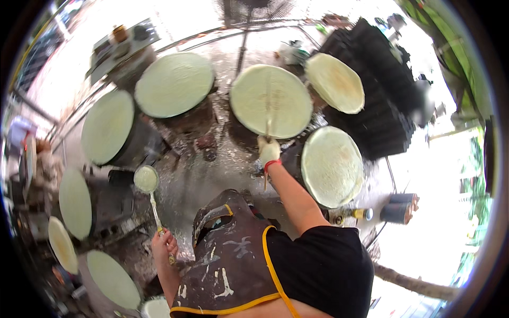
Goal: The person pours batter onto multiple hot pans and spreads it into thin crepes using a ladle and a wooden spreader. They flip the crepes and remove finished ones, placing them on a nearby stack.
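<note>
My left hand (164, 245), bare, grips the handle of a ladle (146, 179) whose bowl is filled with pale green batter. Batter also coats the upper handle. My right hand (269, 150), in a pale glove with a red band at the wrist, is closed around a thin wooden stick or spreader (269, 123). The tool lies over the round, batter-covered griddle (247, 101) straight ahead; blur hides its exact shape. Right of my forearm is another griddle (333, 167) bearing a bubbled, pale green crepe. A crepe with a browned patch (335, 82) rests beyond it.
More batter-covered griddles (175, 85) curve round to my left, one (107, 127) beside the ladle. A browned round (63, 244) leans at far left. Dark ridged stacks (370, 87) stand at right, dark cylinders (397, 208) nearer. A fan (258, 10) is at the back.
</note>
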Demonstrator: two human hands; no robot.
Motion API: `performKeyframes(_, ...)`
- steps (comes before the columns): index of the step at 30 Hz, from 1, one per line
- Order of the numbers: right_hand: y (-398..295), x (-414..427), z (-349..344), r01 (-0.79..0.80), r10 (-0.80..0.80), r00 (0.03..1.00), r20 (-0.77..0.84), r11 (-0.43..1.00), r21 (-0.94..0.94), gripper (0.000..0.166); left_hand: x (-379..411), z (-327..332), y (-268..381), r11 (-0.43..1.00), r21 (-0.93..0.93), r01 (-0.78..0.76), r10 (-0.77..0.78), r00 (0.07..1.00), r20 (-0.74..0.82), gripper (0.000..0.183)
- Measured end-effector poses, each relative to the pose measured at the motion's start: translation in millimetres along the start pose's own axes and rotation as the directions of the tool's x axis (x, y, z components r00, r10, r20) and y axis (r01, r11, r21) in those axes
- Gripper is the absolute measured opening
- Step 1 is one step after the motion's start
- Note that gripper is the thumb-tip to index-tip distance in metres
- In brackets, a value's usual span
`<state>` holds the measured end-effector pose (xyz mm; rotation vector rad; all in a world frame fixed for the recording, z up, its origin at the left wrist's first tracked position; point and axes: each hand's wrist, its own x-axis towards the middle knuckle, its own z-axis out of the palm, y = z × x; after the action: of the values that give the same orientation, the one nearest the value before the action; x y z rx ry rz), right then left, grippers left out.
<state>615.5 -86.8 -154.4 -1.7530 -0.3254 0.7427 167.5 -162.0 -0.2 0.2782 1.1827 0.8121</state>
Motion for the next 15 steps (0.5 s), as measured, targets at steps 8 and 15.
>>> performKeyframes(8,-54,153,-159,0.008,-0.035,0.916,-0.399,0.998,-0.069,0.035,44,184,-3,0.99,0.095,0.104,-0.123,0.967,0.221,0.008)
performKeyframes(15,-17,190,-135,0.183,-0.058,0.926,-0.373,0.932,0.311,0.037,55,244,-12,0.967,0.204,0.151,-0.191,0.962,0.196,0.009)
